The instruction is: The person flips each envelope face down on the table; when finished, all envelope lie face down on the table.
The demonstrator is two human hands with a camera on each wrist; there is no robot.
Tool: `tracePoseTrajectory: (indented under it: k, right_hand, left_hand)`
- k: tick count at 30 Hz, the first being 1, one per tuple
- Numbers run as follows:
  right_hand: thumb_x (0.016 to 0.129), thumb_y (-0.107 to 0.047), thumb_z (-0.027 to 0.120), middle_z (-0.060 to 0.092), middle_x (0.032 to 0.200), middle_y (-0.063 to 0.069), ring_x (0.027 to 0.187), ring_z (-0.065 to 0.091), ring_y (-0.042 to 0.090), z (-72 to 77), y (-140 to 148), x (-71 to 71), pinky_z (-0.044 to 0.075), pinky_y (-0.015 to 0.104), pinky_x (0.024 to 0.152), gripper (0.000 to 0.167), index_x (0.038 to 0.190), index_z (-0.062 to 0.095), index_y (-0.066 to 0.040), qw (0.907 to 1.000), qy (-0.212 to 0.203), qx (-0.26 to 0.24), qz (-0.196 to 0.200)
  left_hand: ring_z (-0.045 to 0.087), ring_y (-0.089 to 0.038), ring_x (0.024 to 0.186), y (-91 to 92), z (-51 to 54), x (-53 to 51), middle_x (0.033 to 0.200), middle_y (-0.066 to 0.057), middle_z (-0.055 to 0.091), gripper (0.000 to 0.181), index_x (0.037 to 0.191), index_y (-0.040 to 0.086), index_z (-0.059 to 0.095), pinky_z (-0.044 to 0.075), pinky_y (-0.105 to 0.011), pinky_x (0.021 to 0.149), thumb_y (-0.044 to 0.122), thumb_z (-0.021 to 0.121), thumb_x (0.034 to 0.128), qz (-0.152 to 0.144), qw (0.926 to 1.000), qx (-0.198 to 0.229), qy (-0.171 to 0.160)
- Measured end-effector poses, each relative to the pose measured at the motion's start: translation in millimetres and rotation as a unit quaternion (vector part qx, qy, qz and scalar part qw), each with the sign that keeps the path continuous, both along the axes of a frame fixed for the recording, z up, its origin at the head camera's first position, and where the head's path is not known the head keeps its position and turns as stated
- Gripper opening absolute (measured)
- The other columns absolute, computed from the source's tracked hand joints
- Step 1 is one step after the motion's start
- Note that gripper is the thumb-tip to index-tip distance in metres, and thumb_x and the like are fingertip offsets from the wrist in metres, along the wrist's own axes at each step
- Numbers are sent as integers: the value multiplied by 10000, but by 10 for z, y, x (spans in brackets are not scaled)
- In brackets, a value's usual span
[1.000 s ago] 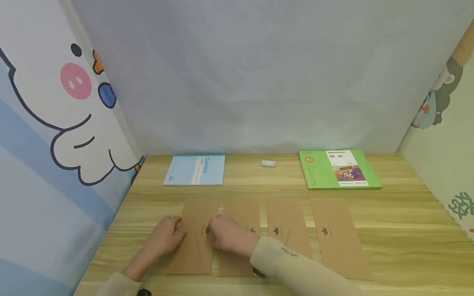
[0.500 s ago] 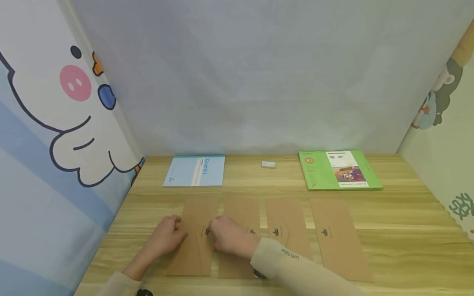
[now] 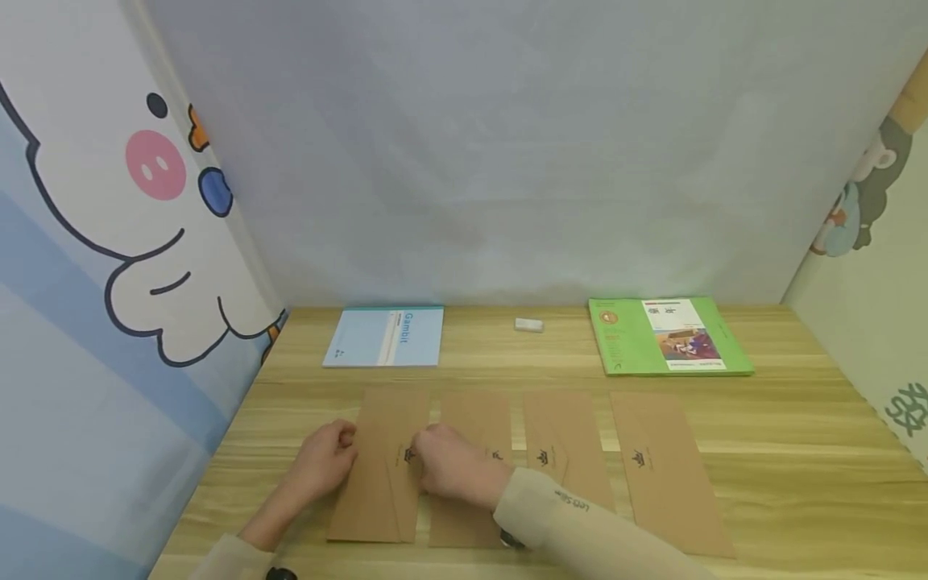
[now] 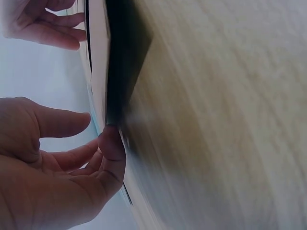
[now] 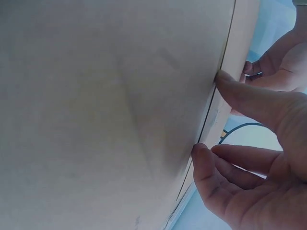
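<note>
In the head view, my left hand [image 3: 322, 459] lies at the left edge of the leftmost brown paper envelope [image 3: 377, 475]. The left wrist view shows a fingertip touching that edge from beneath, with the left thumb raised away from the paper. My right hand [image 3: 457, 463] is at the same envelope's right edge, next to its dark printed logo, with the forearm crossing the neighbouring envelopes. Close up in the right wrist view, the right thumb and bent fingers [image 5: 204, 165] touch the paper's edge. The envelope lies flat apart from a slightly raised left edge.
Other brown envelopes [image 3: 670, 475] lie in a row to the right, the second [image 3: 474, 411] partly under the right hand. Farther back are a light blue notebook [image 3: 384, 337], a small white eraser-like block [image 3: 528, 325] and a green book [image 3: 670, 336]. Fabric walls enclose the table.
The left thumb has drawn back off the envelope's surface to the left. My right hand stays at the right edge. The head view has shifted slightly.
</note>
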State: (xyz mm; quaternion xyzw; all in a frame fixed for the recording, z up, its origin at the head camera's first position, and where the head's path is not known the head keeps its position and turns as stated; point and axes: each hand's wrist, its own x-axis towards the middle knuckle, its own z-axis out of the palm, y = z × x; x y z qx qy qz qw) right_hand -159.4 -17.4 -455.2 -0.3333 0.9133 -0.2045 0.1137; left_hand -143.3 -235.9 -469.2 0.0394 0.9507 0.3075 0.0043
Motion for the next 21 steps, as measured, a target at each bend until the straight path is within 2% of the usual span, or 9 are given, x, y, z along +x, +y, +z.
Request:
tracePoseTrajectory:
  k: [9,16,21]
  right_hand:
    - [683,-96,839,593,832,57,605,487,82,-22,18,-24,430,164,495,381,994,653,22,9998,-164,-62,-66]
    - [674,-138,865,613,1026,102,837,547,136,-45,56,-66,478,191,707,471,1071,656,7,9994,-238,-241,-42]
    - [679,-160,868,595,1038,114,844,545,143,-69,61,-78,478,200,720,499,1094,648,11,9994,-209,-288,-46]
  left_hand:
    - [640,-250,813,-38,56,-2,901,-107,629,301,1140,-89,591,516,-353,637,-21,605,847,64,9985,449,-306]
    - [626,-252,830,-89,72,-1,926,-108,619,349,1197,-61,583,505,-335,624,-41,612,849,227,9924,1053,-594]
    - [608,-238,844,-96,100,-7,960,-125,603,356,1237,-49,570,508,-335,631,-25,596,882,363,9864,1416,-750]
